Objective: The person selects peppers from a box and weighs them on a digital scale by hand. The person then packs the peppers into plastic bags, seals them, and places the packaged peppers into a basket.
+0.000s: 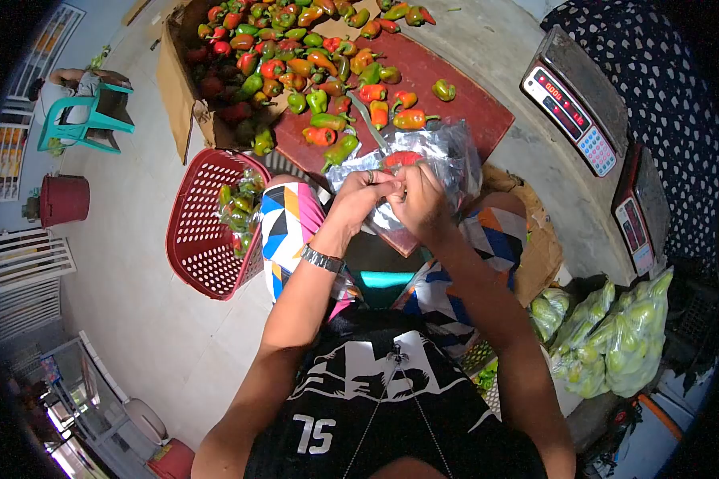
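My left hand (363, 195) and my right hand (420, 198) meet over my lap, fingers pinched together at the tips. What lies between the fingertips is too small or hidden to make out. Just beyond the fingers a red pepper (403, 160) shows against clear plastic bags (447, 152) at the near edge of a dark red board (479, 120). A knife (367, 116) lies there with its end close to the plastic. Around it on the board are several red, orange and green peppers (411, 120).
An open cardboard box (176, 100) beside the board spills many peppers. Left of my knee stands a red plastic basket (192, 215) with bagged green peppers (240, 207). Two digital scales (571, 112) (635, 223) and bags of green produce (615, 343) are at right. A person (80, 84) sits on a teal chair (96, 116).
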Available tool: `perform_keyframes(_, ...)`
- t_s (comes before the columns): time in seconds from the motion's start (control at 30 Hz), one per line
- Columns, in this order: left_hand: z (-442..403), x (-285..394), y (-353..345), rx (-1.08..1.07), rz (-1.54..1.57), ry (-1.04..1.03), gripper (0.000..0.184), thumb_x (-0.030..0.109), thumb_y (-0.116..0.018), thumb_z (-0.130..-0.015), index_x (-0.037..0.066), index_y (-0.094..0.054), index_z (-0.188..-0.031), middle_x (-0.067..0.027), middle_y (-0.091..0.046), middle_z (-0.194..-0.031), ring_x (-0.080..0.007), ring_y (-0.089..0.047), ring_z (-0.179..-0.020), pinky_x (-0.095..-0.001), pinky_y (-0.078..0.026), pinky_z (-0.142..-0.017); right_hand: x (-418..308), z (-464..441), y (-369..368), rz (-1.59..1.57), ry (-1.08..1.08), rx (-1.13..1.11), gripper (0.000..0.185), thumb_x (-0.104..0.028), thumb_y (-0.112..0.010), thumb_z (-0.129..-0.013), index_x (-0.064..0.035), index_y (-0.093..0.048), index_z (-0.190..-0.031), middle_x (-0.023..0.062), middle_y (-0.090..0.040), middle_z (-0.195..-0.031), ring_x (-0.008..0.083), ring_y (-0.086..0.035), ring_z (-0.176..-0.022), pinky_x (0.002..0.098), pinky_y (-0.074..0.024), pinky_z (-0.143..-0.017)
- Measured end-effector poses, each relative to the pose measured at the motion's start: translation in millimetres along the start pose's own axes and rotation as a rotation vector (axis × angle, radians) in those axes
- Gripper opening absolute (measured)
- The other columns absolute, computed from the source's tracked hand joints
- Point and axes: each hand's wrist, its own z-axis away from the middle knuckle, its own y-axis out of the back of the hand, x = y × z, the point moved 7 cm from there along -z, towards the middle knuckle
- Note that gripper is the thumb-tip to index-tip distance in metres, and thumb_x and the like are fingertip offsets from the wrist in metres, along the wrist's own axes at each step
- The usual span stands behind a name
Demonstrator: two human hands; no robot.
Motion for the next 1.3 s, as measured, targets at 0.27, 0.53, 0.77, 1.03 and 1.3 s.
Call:
perform_keyframes(0.27,-11.2,1.2,3.0,0.128,-0.301,-0.17,0.014,0.006,-0.066,-0.092,-0.006,-0.072,-0.096,-0.0115,-0.073,-0.089,-0.0186,-0.068,-0.083,-0.0337,-0.054,-0.077,8.1,0.9,-7.2,0.029,0.039,0.065,0.015,0.002,-0.062,-0.079,-0.0016,-0.052,-0.09,0.0197,-0.054,-0.084,0.0424,-0.058,-0.085,0.0525,-0.0495,-0.075)
perform_keyframes(0.53,-9.4,20.8,-5.5,0.19,-0.594,-0.223,0.016,0.01,-0.066,-0.091,-0.005,-0.07,-0.095,-0.0113,-0.072,-0.086,-0.016,-0.066,-0.08,-0.0328,-0.052,-0.074,23.1,5.0,-5.3,-0.002,-0.074,0.136,0.021,0.003,-0.065,-0.072,-0.0045,-0.051,-0.085,0.0159,-0.053,-0.077,0.0413,-0.058,-0.075,0.0517,-0.0481,-0.069)
perform_keyframes(0.77,-10.3,27.1,-9.9,0.071,-0.412,-0.159,0.02,0.011,-0.064,-0.095,-0.007,-0.07,-0.088,-0.0107,-0.069,-0.084,-0.0203,-0.067,-0.078,-0.0367,-0.053,-0.072,16.5,-1.3,9.3,-0.125,-0.001,0.156,0.025,0.002,-0.068,-0.069,-0.007,-0.049,-0.083,0.0131,-0.056,-0.079,0.0381,-0.061,-0.075,0.0482,-0.0487,-0.066)
perform_keyframes(1.03,-13.4,17.8,-9.9,0.005,-0.489,-0.218,0.017,0.012,-0.062,-0.1,-0.003,-0.069,-0.104,-0.005,-0.068,-0.096,-0.0132,-0.062,-0.089,-0.0294,-0.05,-0.081,6.4,-9.6,25.1,-0.087,0.056,-0.007,0.032,0.0,-0.076,-0.075,-0.0027,-0.066,-0.105,0.0134,-0.068,-0.094,0.0352,-0.067,-0.092,0.0438,-0.0548,-0.081)
perform_keyframes(1.3,-17.5,9.3,-7.6,0.043,-0.213,-0.138,0.015,0.007,-0.063,-0.1,-0.006,-0.068,-0.106,-0.0069,-0.067,-0.095,-0.0155,-0.063,-0.086,-0.0294,-0.052,-0.075,13.5,-0.9,22.1,-0.014,-0.076,0.002,0.016,-0.007,-0.081,-0.079,-0.0062,-0.073,-0.093,0.012,-0.07,-0.089,0.0335,-0.068,-0.088,0.0425,-0.055,-0.081)
